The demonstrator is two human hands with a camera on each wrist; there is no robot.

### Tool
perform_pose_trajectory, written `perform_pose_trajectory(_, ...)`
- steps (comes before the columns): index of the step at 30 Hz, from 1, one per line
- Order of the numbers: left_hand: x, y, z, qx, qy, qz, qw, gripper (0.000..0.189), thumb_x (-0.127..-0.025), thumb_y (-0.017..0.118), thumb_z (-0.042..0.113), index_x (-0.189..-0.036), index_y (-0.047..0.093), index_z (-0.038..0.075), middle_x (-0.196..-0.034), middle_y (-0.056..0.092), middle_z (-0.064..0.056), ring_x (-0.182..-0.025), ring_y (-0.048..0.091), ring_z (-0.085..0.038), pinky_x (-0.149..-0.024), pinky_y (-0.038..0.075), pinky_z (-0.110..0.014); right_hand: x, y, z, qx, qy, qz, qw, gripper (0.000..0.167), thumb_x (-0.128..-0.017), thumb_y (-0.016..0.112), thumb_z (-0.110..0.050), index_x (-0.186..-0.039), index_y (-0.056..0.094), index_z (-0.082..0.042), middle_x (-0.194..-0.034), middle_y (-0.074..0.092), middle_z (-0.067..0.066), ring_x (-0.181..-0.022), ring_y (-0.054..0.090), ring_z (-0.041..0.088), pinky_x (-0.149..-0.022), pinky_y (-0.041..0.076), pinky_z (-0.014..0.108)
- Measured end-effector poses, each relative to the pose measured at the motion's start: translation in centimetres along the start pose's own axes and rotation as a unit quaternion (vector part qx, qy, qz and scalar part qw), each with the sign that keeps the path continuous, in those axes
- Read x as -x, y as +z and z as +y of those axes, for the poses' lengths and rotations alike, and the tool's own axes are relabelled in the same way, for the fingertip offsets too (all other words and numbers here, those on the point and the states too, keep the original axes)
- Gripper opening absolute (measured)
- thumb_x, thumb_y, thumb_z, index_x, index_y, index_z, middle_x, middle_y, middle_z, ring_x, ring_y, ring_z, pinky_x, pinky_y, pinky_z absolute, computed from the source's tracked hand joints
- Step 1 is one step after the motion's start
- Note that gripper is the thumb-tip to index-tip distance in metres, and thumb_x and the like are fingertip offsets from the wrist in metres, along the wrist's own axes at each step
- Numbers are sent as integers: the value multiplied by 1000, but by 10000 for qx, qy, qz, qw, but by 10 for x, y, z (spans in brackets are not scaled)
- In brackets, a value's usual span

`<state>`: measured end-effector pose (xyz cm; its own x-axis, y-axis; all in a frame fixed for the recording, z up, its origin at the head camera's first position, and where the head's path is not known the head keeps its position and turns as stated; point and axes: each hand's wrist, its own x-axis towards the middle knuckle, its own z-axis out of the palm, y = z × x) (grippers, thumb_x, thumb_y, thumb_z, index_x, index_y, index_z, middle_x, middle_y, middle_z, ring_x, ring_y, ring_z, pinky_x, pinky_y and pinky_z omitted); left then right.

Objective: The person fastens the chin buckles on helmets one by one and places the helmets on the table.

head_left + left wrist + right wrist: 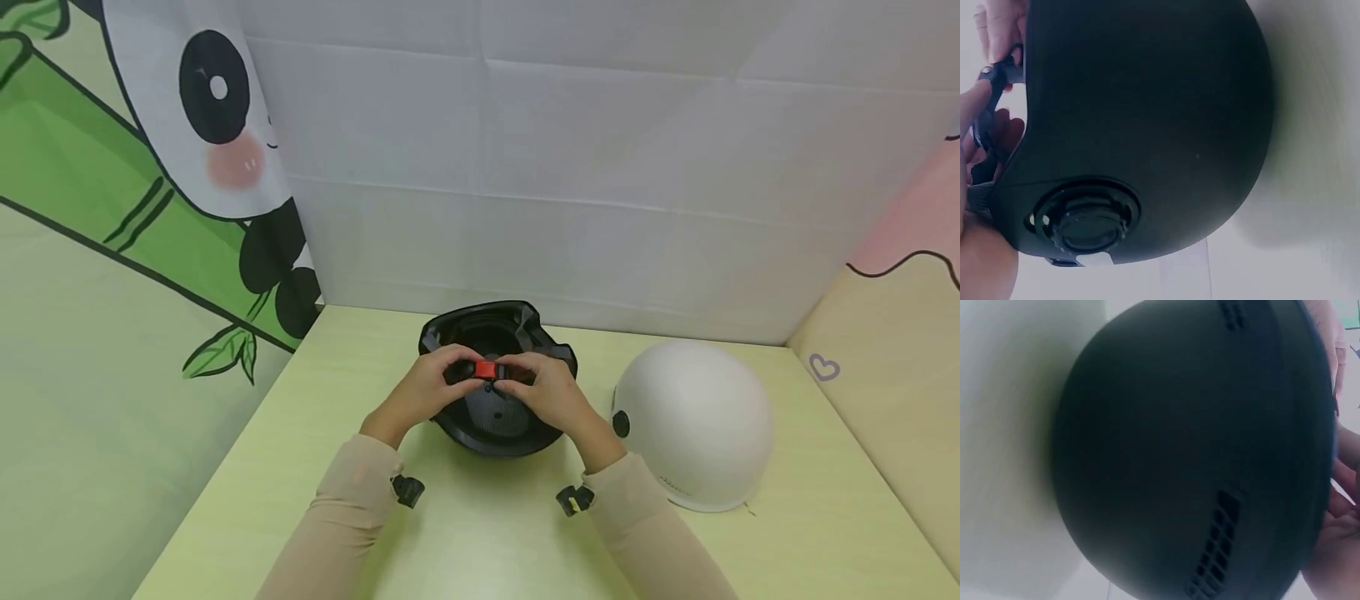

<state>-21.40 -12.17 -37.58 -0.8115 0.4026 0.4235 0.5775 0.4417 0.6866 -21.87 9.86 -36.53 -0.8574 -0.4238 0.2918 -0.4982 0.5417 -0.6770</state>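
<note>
A black helmet (498, 429) lies upside down on the table, its hollow inside facing up. Above that opening, both hands hold the chin strap's red and black buckle (486, 369). My left hand (420, 387) pinches the buckle's left end between thumb and fingers. From the other side my right hand (555, 396) pinches its right end. In the left wrist view the helmet's dark shell (1160, 112) fills the middle, with a round knob (1088, 222) on its side. Vent slots (1216, 544) show on the shell in the right wrist view.
A white helmet (693, 425) sits dome up on the right of the light yellow table (480, 533). Behind the table hangs a white cloth (562, 167). Printed panels stand at the left and right sides.
</note>
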Motion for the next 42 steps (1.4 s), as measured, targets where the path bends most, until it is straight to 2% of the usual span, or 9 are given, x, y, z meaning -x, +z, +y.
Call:
perform_pose_trajectory(6, 5, -3, -1, -250, 131, 50, 9996, 39, -84, 78, 9, -120, 64, 2, -121, 61, -11, -115, 56, -27, -96, 44, -45, 3, 3, 3, -41, 26, -128, 9999, 34, -87, 75, -18, -119, 71, -9, -120, 65, 9, -102, 63, 29, -82, 52, 43)
perform_pose_trajectory(12, 15, -9, -3, -325, 172, 425, 9984, 41, -84, 78, 10, -123, 63, 4, -125, 59, -11, -119, 54, -28, -97, 43, -46, 8, 3, 1, -270, 50, -149, 9995, 36, -87, 75, -17, -121, 69, -10, -123, 64, 10, -108, 61, 34, -87, 49, 50)
perform_pose_trajectory(18, 24, -11, -10, -702, 227, 985, 9924, 44, -85, 77, 9, -125, 60, 0, -129, 55, -14, -123, 50, -30, -100, 40, -47, 11, 4, -2, -297, -14, -228, 9993, 41, -86, 77, -18, -125, 67, -11, -125, 63, 7, -105, 61, 25, -86, 50, 45)
perform_pose_trajectory(20, 26, -11, -13, -690, 214, 1212, 9900, 47, -85, 77, 8, -127, 58, -2, -132, 52, -15, -125, 47, -31, -102, 37, -48, 13, 6, -4, -265, -77, -343, 9990, 44, -86, 77, -18, -128, 65, -10, -127, 61, 7, -107, 61, 24, -86, 50, 44)
perform_pose_trajectory(25, 31, -9, -23, -219, -136, 1625, 9864, 54, -90, 69, 8, -138, 47, -2, -144, 39, -18, -134, 35, -33, -106, 29, -53, 17, 10, -11, -35, -93, -912, 9958, 56, -88, 75, -25, -139, 54, -13, -136, 54, 7, -118, 55, 26, -97, 42, 51)
perform_pose_trajectory(29, 36, -5, -33, 139, -316, 1812, 9828, 58, -93, 60, 4, -146, 36, -3, -150, 28, -21, -135, 30, -36, -107, 27, -54, 21, 16, -16, 201, -265, -1332, 9905, 65, -89, 74, -30, -146, 46, -13, -142, 47, 9, -127, 47, 26, -102, 37, 50)
perform_pose_trajectory(32, 40, -4, -22, 439, -435, 1774, 9822, 59, -95, 52, -1, -148, 28, -8, -150, 22, -29, -134, 29, -43, -106, 25, -58, 23, 22, -18, 429, -423, -1454, 9875, 71, -88, 74, -34, -148, 42, -15, -144, 44, 9, -130, 45, 26, -100, 41, 45)
perform_pose_trajectory(36, 47, -3, -4, 884, -752, 1628, 9798, 55, -99, 42, -2, -149, 19, -12, -150, 16, -34, -133, 24, -51, -106, 22, -61, 26, 28, -20, 864, -612, -1467, 9835, 78, -87, 74, -40, -151, 37, -19, -143, 45, 9, -125, 50, 29, -97, 43, 45)
perform_pose_trajectory(42, 56, 9, -11, 1293, -1444, 1438, 9704, 55, -104, 30, 11, -153, 11, -4, -155, 9, -26, -137, 20, -48, -105, 23, -63, 28, 36, -21, 1475, -1017, -1396, 9739, 85, -84, 76, -42, -153, 34, -18, -141, 47, 11, -118, 55, 30, -95, 44, 48)
